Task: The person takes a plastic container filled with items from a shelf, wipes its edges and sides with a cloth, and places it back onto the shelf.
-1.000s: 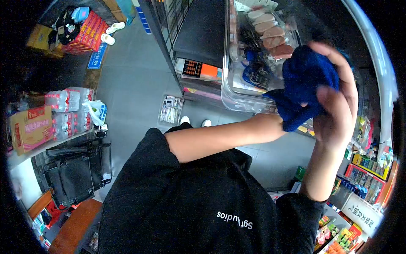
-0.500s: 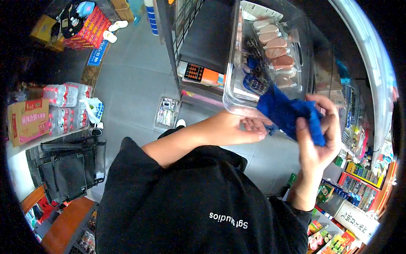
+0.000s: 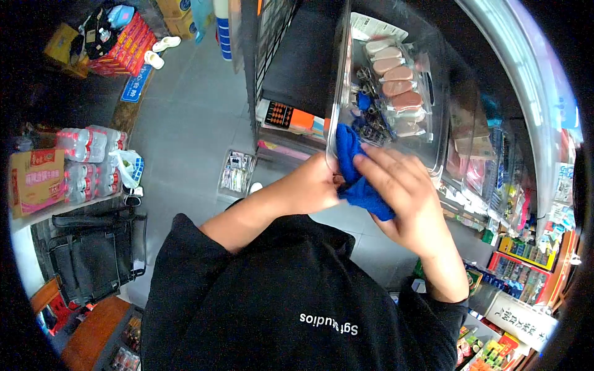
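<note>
My right hand point(image 3: 402, 191) grips a blue cloth point(image 3: 371, 201) and presses it over the near left corner of a clear plastic box point(image 3: 332, 111). At that same corner my left hand point(image 3: 312, 185) is closed on the box's edge; its fingertips are partly hidden by the cloth. Inside the box lies a row of wrapped oval pads point(image 3: 398, 88), shading from pale beige to brownish pink. Beside them is a tangle of small dark metal pieces point(image 3: 373, 133) with a bit of blue among them. A printed white card point(image 3: 377, 28) rests at the far end.
A dark shelf point(image 3: 303, 55) adjoins the box, with an abacus point(image 3: 278, 115) on its lower level. On the floor sits a small clear tray point(image 3: 237, 172) of packets. Bottled water packs point(image 3: 83, 145) and a black bag point(image 3: 96, 253) stand left; packaged goods point(image 3: 520, 272) line the right.
My right hand has brought the blue cloth left and down from beside the box onto its near left corner. My left hand has shifted slightly left to that corner.
</note>
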A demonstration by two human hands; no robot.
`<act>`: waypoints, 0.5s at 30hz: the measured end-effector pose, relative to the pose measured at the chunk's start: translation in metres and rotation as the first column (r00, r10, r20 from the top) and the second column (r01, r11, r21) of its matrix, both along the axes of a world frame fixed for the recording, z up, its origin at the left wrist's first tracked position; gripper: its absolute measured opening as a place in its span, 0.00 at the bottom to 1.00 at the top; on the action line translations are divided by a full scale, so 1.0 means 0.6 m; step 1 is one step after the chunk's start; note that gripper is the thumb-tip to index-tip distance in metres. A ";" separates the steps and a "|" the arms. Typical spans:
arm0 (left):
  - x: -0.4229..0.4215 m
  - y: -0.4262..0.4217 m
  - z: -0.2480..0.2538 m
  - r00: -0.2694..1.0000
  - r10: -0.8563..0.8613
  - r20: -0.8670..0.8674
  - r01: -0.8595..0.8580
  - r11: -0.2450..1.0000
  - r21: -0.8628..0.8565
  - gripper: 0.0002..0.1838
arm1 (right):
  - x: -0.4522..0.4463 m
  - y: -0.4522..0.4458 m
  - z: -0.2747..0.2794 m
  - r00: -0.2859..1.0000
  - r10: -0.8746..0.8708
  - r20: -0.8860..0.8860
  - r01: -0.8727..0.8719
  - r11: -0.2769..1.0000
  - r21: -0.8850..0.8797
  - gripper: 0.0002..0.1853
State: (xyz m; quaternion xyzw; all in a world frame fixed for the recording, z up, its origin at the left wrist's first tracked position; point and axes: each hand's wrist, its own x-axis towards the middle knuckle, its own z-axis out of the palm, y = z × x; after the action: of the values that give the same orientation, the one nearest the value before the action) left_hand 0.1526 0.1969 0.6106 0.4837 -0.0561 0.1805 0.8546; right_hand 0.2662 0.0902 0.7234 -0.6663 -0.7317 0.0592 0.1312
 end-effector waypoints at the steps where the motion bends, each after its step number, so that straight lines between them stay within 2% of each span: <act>1: -0.004 0.002 -0.004 0.998 0.047 -0.048 -0.039 0.988 0.149 0.20 | 0.000 0.003 0.005 0.998 0.056 0.028 -0.056 0.998 0.010 0.25; 2: -0.009 0.003 -0.007 0.991 0.099 -0.089 -0.069 0.953 0.296 0.21 | -0.001 0.008 0.004 0.998 0.056 0.034 -0.056 0.998 0.014 0.25; 3: -0.012 0.004 -0.016 0.992 0.097 -0.083 -0.062 0.936 0.348 0.22 | -0.005 0.015 0.002 0.988 0.149 0.038 -0.152 0.984 0.089 0.24; 4: -0.014 0.002 -0.020 0.993 0.076 -0.091 -0.040 0.936 0.349 0.23 | -0.010 0.024 0.000 0.969 0.241 0.048 -0.245 0.956 0.162 0.22; 5: -0.015 0.001 -0.019 0.994 0.055 -0.099 -0.017 0.937 0.350 0.25 | -0.020 0.040 0.000 0.963 0.244 0.110 -0.260 0.951 0.168 0.19; 7: -0.018 0.000 -0.004 0.996 0.050 -0.075 -0.019 0.931 0.365 0.26 | -0.019 0.063 -0.002 0.965 0.235 0.118 -0.252 0.954 0.161 0.19; 10: 0.004 -0.024 -0.029 0.946 0.313 0.084 -0.305 0.773 0.557 0.18 | -0.001 0.083 0.001 0.971 0.219 0.100 -0.229 0.967 0.110 0.20; 13: 0.002 -0.017 -0.016 0.970 0.226 0.093 -0.239 0.793 0.560 0.15 | 0.016 0.100 -0.005 0.990 0.140 0.019 -0.141 0.976 0.163 0.20; 14: 0.003 -0.017 -0.003 0.996 0.069 -0.063 -0.044 0.939 0.342 0.15 | 0.025 0.106 -0.006 0.994 0.104 0.042 -0.110 0.976 0.189 0.21; 15: 0.006 -0.019 0.004 0.977 -0.124 -0.172 0.138 0.988 0.075 0.15 | 0.035 0.114 -0.010 0.997 0.064 0.043 -0.071 0.974 0.216 0.22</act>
State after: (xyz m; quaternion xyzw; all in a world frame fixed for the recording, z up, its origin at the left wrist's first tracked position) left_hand 0.1564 0.1857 0.6131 0.5290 -0.0238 0.0799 0.8445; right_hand 0.2875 0.1583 0.7175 -0.6237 -0.7582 -0.0283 0.1880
